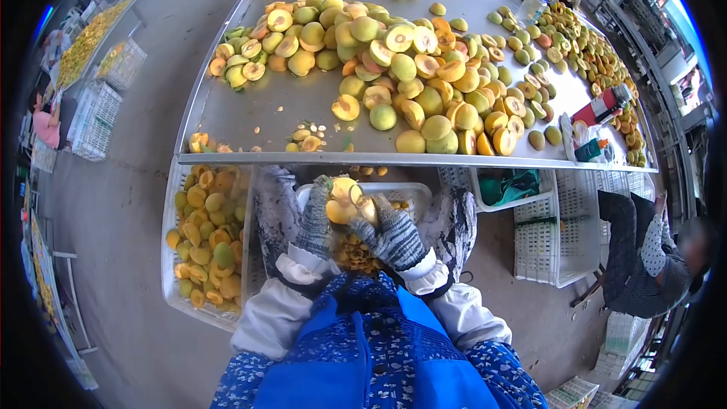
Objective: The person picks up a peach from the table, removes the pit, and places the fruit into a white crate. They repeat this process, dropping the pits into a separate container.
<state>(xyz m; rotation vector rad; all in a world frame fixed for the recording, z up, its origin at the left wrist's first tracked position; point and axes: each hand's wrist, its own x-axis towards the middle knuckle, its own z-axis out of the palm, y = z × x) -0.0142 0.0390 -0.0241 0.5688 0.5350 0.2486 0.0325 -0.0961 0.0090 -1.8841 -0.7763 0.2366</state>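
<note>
Both my hands are in striped grey gloves, held over my lap just below the table's front edge. A halved yellow fruit (343, 200) with its cut face up is gripped by my left hand (314, 216). My right hand (395, 235) is closed at the fruit's right side, round something small and dark that I cannot make out clearly. Beneath the hands, a container (418, 195) holds brownish pits or scraps (354, 251). Many halved fruits (435, 127) are heaped on the metal table (250, 117) in front.
At my left stands a crate (171, 257) full of fruit halves. White crates (536, 246) and a tray with green cloth (509, 185) are at the right. A red container (602, 106) lies on the table's right side. A seated person (651, 265) is at the right; others work farther off.
</note>
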